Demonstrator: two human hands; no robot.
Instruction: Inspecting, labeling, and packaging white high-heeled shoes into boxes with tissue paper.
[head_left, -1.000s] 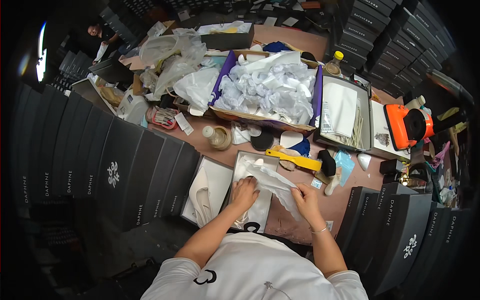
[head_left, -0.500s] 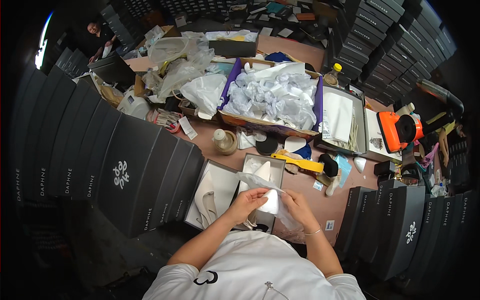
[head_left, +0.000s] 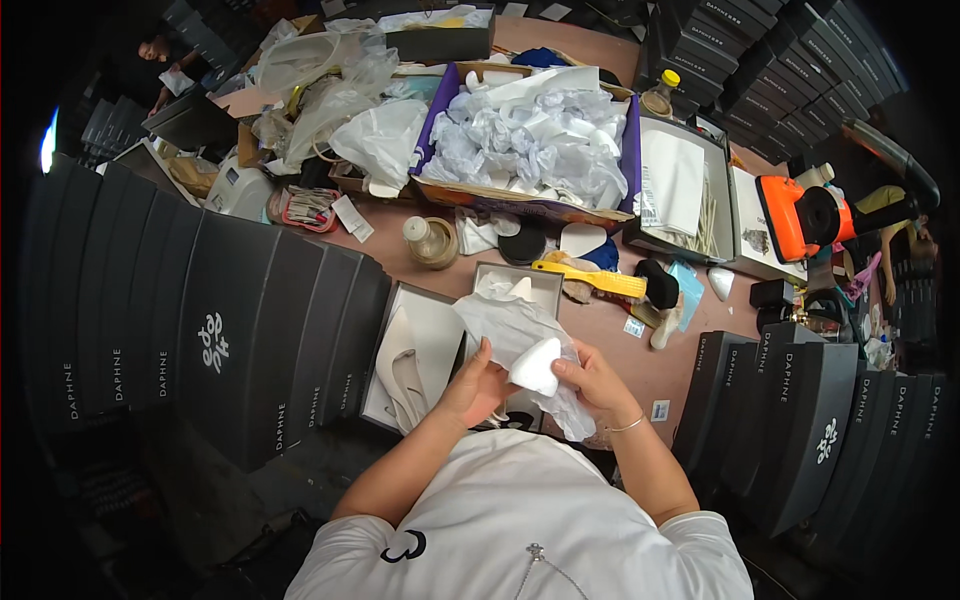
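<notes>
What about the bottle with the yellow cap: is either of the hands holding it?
No: the bottle stands well beyond the left hand and the right hand, which holds a white piece and thin paper.

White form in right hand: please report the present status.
Right hand holds white form and tissue paper. Left hand open beside them, contact unclear. Paper partly covers open shoebox.

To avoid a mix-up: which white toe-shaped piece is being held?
The white piece pinched by the right hand against thin paper; a similar one lies loose on the table, right of the light-blue sheet.
</notes>
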